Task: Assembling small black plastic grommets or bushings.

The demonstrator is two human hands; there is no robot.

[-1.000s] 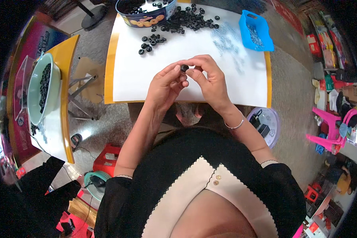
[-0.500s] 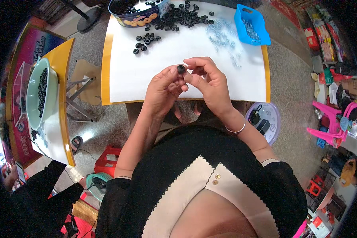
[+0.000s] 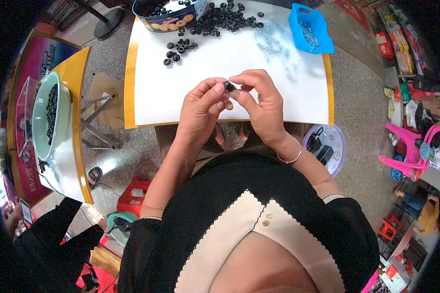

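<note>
Above the near edge of the white-topped table (image 3: 166, 102), both my hands meet at a small round black knob-like part (image 3: 229, 86). My left hand (image 3: 203, 101) pinches it between thumb and fingers, the other fingers curled beneath. From the other side, my right hand (image 3: 261, 102) has its thumb and index fingertips closed against the same part. Any smaller piece between the fingertips is hidden. Beyond my hands lies a small group of similar black parts (image 3: 180, 49), with a larger heap (image 3: 225, 20) behind it. Tiny clear pieces (image 3: 274, 43) are scattered to the right.
A dark blue tin (image 3: 171, 23) with black parts stands at the far left of the table. At the far right is a blue tray (image 3: 322, 43) of clear pieces. A pale green basin (image 3: 40, 124) sits on the left side table. People are at both sides.
My right fingertips have closed in on the black part, which has shifted slightly right and turned. At the far right, a person in yellow has moved.
</note>
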